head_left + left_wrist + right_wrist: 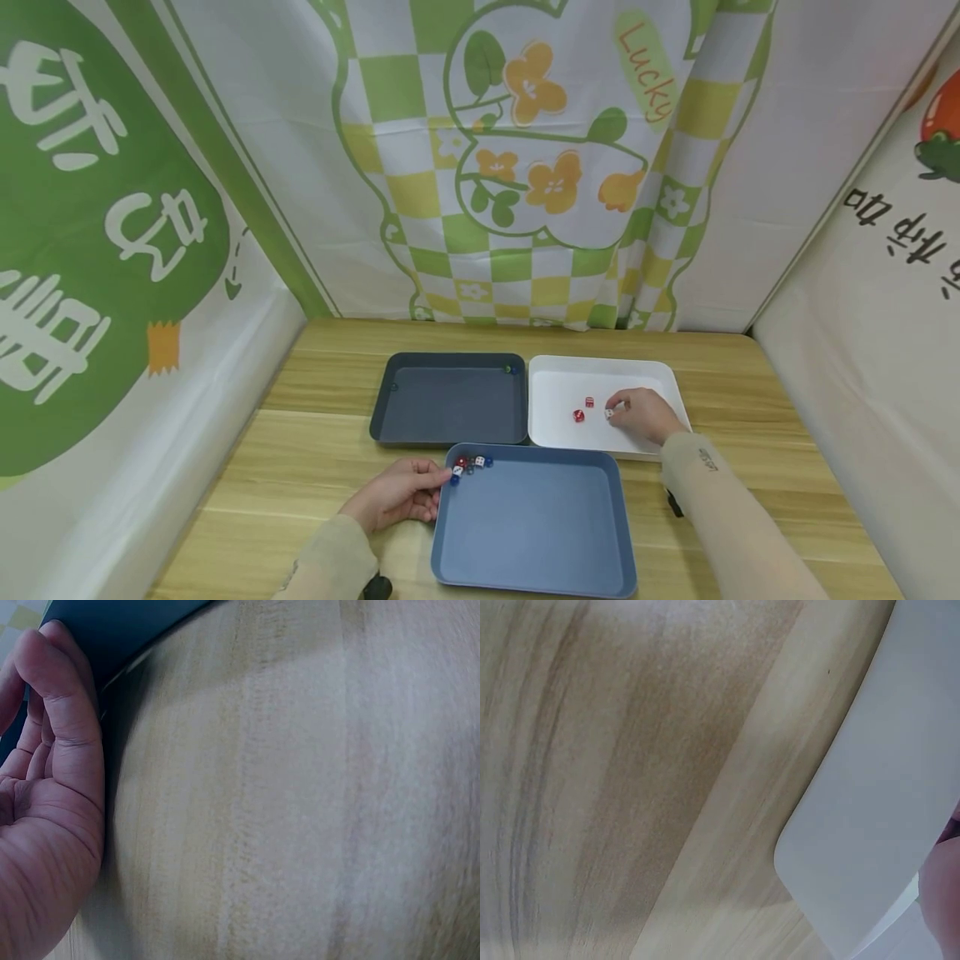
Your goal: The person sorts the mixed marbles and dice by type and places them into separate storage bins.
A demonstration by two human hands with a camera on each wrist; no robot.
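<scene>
In the head view my right hand (641,414) reaches into the white tray (551,429) and pinches a white die (609,413) between thumb and fingertips. Two red dice, one nearer (578,416) and one farther (589,402), lie to its left. My left hand (401,493) grips the left rim of the blue tray (536,533) near its far corner, thumb at the rim and fingers outside. Several dice (480,462), white, red, blue and clear, cluster in that corner. The left wrist view shows the curled fingers (71,712) against the tray's side.
A dark grey tray (450,408) stands at the back left, touching the white one, with a few small dark or greenish dice (510,369) at its edges. All three trays sit on a wooden table (285,475). A patterned curtain (525,167) hangs behind.
</scene>
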